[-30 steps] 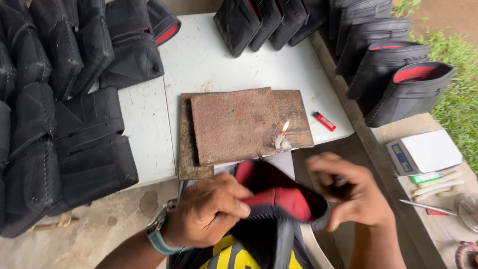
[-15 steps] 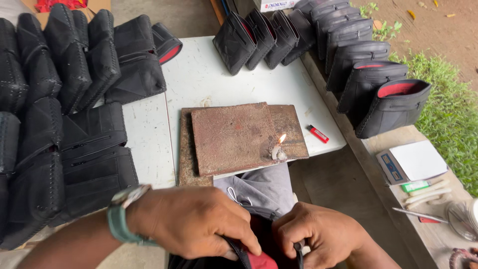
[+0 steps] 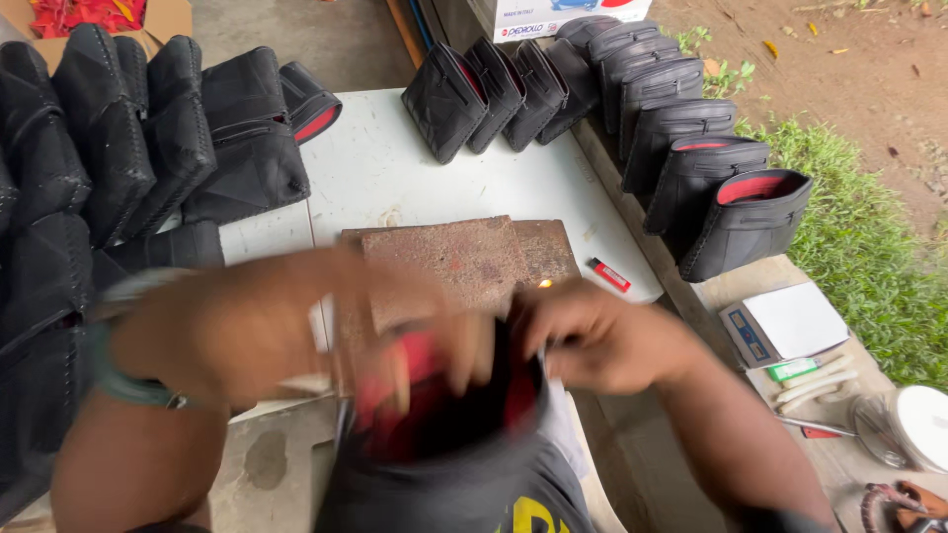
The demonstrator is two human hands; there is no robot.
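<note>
Gripping black pouch (image 3: 444, 434) w/ red lining at its open mouth, near edge of counter (image 3: 395, 168): left hand (image 3: 247, 336) blurred, clasping left rim; right hand (image 3: 602, 341) pinching right rim. Prob. light, soft, floppy; best taking by rim. Slab (image 3: 464, 262), lighter (image 3: 609, 274) lying just beyond.

Both forearms reached in from the near edge and met at the middle, the left hand (image 3: 237, 331), blurred and banded at the wrist, curled with its fingers bent inward, while the right hand (image 3: 607, 336) was closed in a pinch just right of it.
</note>
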